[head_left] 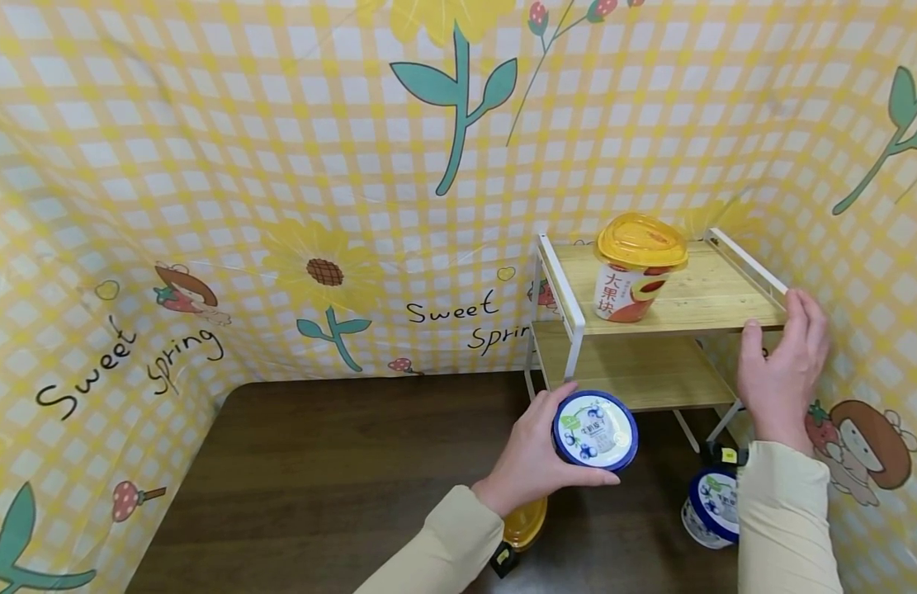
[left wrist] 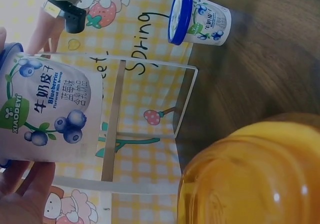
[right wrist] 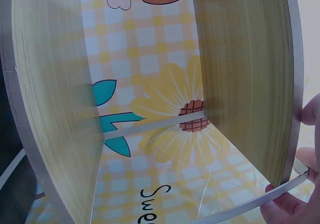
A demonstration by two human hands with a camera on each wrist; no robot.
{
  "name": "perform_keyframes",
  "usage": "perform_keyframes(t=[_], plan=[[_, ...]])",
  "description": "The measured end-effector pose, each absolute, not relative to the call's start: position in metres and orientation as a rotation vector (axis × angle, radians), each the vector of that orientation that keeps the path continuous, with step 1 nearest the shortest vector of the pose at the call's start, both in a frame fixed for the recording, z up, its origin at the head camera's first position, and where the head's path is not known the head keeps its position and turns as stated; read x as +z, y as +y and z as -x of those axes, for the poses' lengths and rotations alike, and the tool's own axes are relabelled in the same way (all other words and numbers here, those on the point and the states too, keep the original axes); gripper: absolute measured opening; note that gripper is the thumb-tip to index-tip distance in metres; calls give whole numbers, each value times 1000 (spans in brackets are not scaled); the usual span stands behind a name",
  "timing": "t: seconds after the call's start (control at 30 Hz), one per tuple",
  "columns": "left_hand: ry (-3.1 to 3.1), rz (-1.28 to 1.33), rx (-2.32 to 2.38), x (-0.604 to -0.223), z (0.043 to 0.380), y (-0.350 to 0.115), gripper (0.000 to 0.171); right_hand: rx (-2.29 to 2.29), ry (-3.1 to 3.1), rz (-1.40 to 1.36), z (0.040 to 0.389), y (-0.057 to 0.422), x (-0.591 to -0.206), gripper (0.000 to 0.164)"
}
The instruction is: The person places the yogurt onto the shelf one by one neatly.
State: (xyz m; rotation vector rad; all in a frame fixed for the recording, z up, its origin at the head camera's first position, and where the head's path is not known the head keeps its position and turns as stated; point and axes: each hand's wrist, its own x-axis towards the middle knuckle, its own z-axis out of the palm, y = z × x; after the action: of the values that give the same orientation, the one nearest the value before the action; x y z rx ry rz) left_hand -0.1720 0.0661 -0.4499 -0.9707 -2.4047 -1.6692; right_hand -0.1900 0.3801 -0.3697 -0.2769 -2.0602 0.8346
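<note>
My left hand [head_left: 536,450] holds a blueberry milk tub [head_left: 595,431] with a blue-rimmed white lid, thumb and fingers around its side. It is in front of a two-tier wood-and-white-metal shelf [head_left: 703,289]. In the left wrist view the tub's printed side [left wrist: 50,109] shows blueberries. With my right hand [head_left: 785,371] I grip the shelf's front right corner; the right wrist view shows fingertips [right wrist: 282,206] at the white rail and board edge. A peach cup [head_left: 636,272] with a yellow lid stands on the top board, towards the left.
Another blueberry tub [head_left: 711,507] stands on the dark wooden table [head_left: 302,478], beside my right sleeve. Below my left wrist is a second yellow-lidded container [head_left: 527,521], partly hidden. Yellow checked cloth [head_left: 339,165] encloses the back and sides.
</note>
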Motion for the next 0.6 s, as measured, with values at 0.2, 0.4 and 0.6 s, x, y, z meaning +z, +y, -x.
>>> perform_keyframes(t=[0.2, 0.4, 0.6], plan=[[-2397, 992, -1695, -449, 172, 73, 100, 829, -2054, 273, 190, 380, -370, 60], [-2416, 995, -1686, -447, 172, 81, 101, 822, -2054, 272, 190, 380, -370, 60], [-2386, 1020, -1666, -444, 171, 89, 101, 825, -2060, 274, 189, 379, -369, 61]])
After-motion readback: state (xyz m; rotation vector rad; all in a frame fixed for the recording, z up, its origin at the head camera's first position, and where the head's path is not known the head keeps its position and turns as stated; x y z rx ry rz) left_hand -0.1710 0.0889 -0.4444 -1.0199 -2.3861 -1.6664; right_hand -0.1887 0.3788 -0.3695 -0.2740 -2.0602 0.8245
